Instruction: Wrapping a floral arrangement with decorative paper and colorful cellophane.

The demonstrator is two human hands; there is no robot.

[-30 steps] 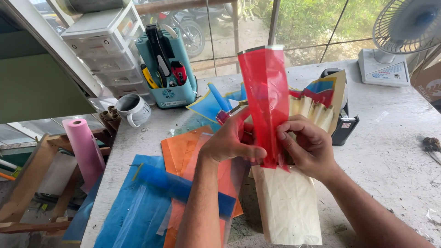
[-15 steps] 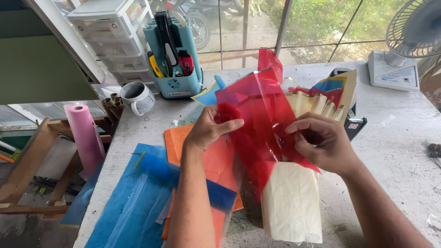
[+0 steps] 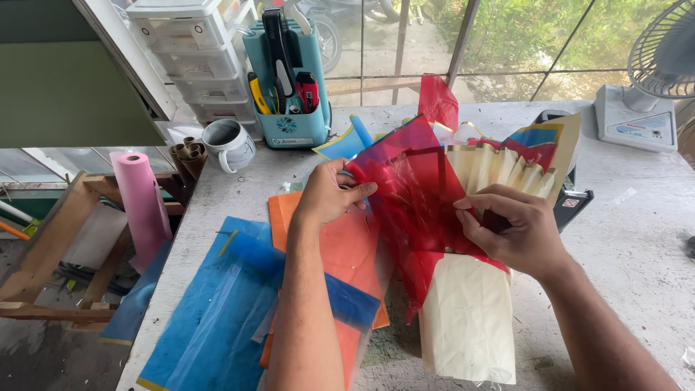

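Observation:
A sheet of translucent red film is stretched between both hands above the table. My left hand pinches its left edge. My right hand grips its right side, fingers curled over the film. Under the film lies a cream paper sheet, and behind it stands a fan of cream, red, blue and yellow papers. Orange paper and blue film lie under my left forearm.
A teal holder with cutters and tools stands at the back, with a white mug and white plastic drawers to its left. A pink roll leans off the table's left edge. A white fan sits back right.
The red film was held upright as a narrow folded strip; it is now spread wide and lowered between my hands, which have moved apart.

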